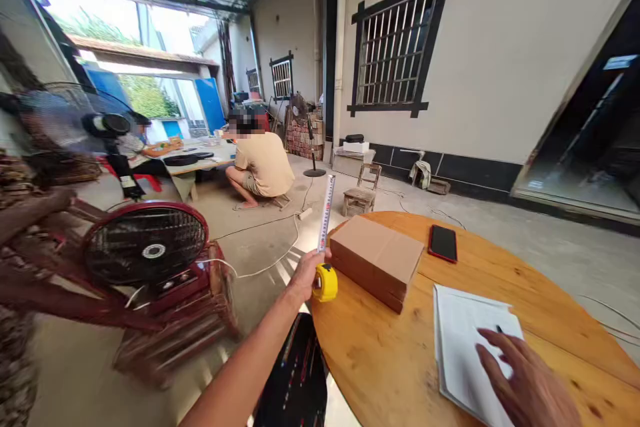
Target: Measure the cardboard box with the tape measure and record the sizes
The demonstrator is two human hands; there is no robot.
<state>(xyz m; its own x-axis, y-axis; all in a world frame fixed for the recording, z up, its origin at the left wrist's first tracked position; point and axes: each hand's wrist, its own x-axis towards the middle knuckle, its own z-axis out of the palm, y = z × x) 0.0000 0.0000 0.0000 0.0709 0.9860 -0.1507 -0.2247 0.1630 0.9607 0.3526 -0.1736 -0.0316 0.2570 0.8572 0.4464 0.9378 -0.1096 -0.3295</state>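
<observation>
My left hand [306,273] is closed around a yellow tape measure [327,282] beside the table's left edge. Its extended blade [326,213] points up and away, past the left side of a closed brown cardboard box [377,250]. The box lies flat on the round wooden table [370,353]. Over a stack of white papers [457,320], my right hand [525,373] has its thumb and fingers apart, slightly blurred. A small dark tip [499,329] shows just beyond those fingers; the rest of it is hidden.
A phone [443,243] lies right of the box. Beyond the table stands a small wooden chair [361,192]. At left, a red-rimmed fan [150,250] sits on a wooden chair. A person in a yellowish shirt [265,163] squats by another table; another person sits behind it.
</observation>
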